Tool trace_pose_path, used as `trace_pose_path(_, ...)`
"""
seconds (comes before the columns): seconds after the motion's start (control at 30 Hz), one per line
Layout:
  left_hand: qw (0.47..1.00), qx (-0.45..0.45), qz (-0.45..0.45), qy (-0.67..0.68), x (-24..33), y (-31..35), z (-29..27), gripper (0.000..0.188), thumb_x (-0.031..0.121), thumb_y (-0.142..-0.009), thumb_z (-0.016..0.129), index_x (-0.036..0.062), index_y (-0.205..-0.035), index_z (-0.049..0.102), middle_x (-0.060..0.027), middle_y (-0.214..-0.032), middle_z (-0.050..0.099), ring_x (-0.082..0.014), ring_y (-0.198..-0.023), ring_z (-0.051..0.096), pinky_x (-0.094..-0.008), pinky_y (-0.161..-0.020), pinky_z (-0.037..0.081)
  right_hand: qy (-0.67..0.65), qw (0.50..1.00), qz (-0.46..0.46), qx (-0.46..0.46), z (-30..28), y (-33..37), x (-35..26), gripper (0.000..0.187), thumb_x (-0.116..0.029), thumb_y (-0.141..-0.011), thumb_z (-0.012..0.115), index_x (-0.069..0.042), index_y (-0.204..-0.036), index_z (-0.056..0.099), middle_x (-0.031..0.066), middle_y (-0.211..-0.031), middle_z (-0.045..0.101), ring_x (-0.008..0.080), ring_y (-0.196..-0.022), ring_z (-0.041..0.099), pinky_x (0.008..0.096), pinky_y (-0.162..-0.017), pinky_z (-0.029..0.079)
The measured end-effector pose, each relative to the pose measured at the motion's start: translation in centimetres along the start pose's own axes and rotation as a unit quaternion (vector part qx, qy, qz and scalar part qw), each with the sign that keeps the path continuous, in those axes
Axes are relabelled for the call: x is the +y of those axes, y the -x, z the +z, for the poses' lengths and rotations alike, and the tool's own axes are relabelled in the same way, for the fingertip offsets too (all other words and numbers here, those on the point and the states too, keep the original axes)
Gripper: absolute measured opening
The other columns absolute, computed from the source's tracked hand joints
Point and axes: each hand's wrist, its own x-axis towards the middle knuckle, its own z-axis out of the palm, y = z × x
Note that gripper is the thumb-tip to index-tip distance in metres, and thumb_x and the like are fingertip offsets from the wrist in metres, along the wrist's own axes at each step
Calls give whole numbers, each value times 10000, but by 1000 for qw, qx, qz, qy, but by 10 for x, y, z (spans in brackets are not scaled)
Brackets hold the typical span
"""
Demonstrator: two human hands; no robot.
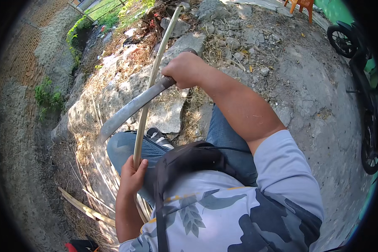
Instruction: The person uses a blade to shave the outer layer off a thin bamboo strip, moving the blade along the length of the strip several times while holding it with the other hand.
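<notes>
My left hand [132, 173] is closed round the lower part of a long pale bamboo strip [156, 65], which slants up and away from me over my bent knee. In my right hand [185, 70] is the dark handle of a machete [132, 108], gripped in a fist. Its long, slightly curved metal blade points left and toward me, crossing the strip around its middle. Whether the blade's edge touches the strip, I cannot tell. The lower end of the strip is partly hidden by my left hand and arm.
More split bamboo strips [88, 208] lie on the ground at my left. A brick and plaster wall [23, 88] runs along the left side. Stones and rubble [214, 10] lie ahead. A motorcycle [361, 80] and an orange chair [301, 6] stand at the right. A dark bag [187, 161] rests on my lap.
</notes>
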Motion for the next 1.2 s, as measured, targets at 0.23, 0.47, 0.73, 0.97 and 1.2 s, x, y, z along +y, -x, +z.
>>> trace_pose_path(0.23,998,4,-62,27,-19,63,0,388,368,-1080,506,29,-905,580,42,-674,490,-53,-614,421,-250,-547,352,-102,984,134,61,15,7,19,179,-165,-757,678,-175,-934,696,83,-889,725,298,-889,715,475,-770,569)
trace_pose_path(0.47,995,26,-83,46,-54,78,0,394,350,-1096,471,40,-875,574,61,-628,424,-28,-564,360,-236,-500,278,-20,996,86,-28,3,-2,-8,208,-187,-784,684,-187,-989,722,62,-965,732,282,-940,716,456,-798,577)
trace_pose_path(0.73,989,7,-105,107,-53,71,1,390,336,-1098,473,31,-883,582,70,-618,406,-21,-555,334,-233,-492,250,-15,997,-27,-66,25,-7,-35,206,-209,-756,713,-175,-959,714,74,-910,732,309,-892,719,466,-768,573)
trace_pose_path(0.97,988,14,-97,121,-59,72,2,393,343,-1100,465,33,-893,587,68,-620,405,-22,-557,332,-230,-492,256,-133,976,152,-78,28,-5,30,266,-216,-765,720,-203,-1030,716,75,-1001,731,299,-966,714,464,-819,572)
trace_pose_path(1.2,976,6,-142,164,-57,69,0,395,376,-1099,452,49,-917,577,69,-615,408,-26,-534,342,-219,-479,270,-62,988,141,-15,24,-3,12,227,-247,-790,724,-171,-1003,729,91,-988,738,301,-965,707,446,-809,558)
